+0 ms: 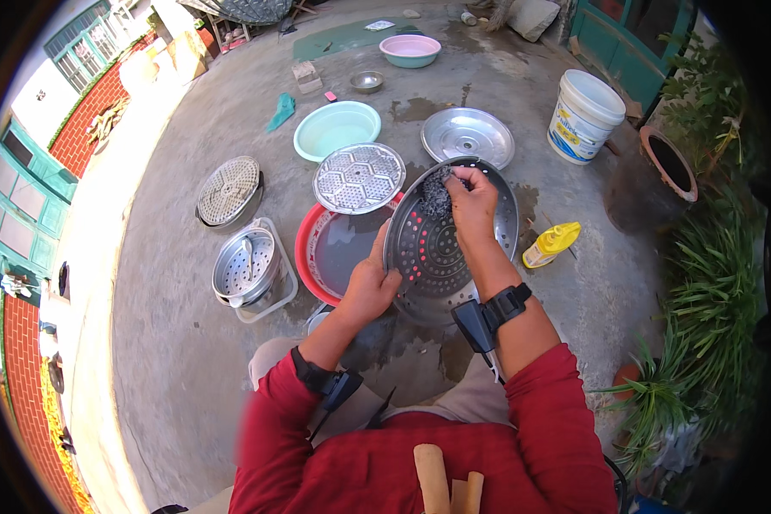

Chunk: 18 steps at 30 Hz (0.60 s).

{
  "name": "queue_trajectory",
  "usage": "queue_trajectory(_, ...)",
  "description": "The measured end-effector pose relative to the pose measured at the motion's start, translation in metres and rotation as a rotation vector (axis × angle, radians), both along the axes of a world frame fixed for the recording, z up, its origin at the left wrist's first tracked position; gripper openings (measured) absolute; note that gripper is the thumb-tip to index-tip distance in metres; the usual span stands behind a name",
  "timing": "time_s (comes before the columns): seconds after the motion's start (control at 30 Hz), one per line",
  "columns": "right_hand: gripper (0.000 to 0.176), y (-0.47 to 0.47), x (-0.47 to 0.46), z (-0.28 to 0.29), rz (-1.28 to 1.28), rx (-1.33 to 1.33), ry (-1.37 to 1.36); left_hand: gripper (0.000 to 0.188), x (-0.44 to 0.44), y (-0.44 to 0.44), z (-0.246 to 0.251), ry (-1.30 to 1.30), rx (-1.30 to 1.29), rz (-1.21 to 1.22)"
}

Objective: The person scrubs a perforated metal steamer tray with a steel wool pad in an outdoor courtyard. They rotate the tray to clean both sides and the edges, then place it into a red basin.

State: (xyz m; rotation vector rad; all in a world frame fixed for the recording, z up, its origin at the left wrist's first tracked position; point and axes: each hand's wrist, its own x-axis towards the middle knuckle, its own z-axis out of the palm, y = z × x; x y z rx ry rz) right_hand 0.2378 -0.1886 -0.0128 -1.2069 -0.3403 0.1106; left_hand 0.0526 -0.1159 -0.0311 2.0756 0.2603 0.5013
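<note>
My left hand grips the near left rim of a round metal steamer tray, which is tilted up before me. Many small holes pierce its base, and red shows through some of them. Pinched in my right hand is a grey scouring pad, pressed against the tray's far inner side. Left of the tray stands a red plastic basin with cloudy water in it. A perforated metal steamer rack overlaps the basin's far rim.
Beyond are a mint basin, a metal lid and a pink-lined basin. Perforated pots stand left. At right are a yellow detergent bottle, a white bucket, a clay pot and plants.
</note>
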Motion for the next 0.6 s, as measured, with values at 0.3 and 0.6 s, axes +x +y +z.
queue_trajectory(0.3, 0.016, 0.003, -0.038, -0.022, 0.476, -0.24, -0.348, 0.075, 0.002, 0.014, -0.003, -0.082, 0.011, 0.031)
queue_trajectory(0.6, 0.012, -0.002, -0.019, 0.014, 0.299, -0.158, 0.125, 0.076, 0.007, -0.002, -0.004, -0.051, -0.051, 0.036)
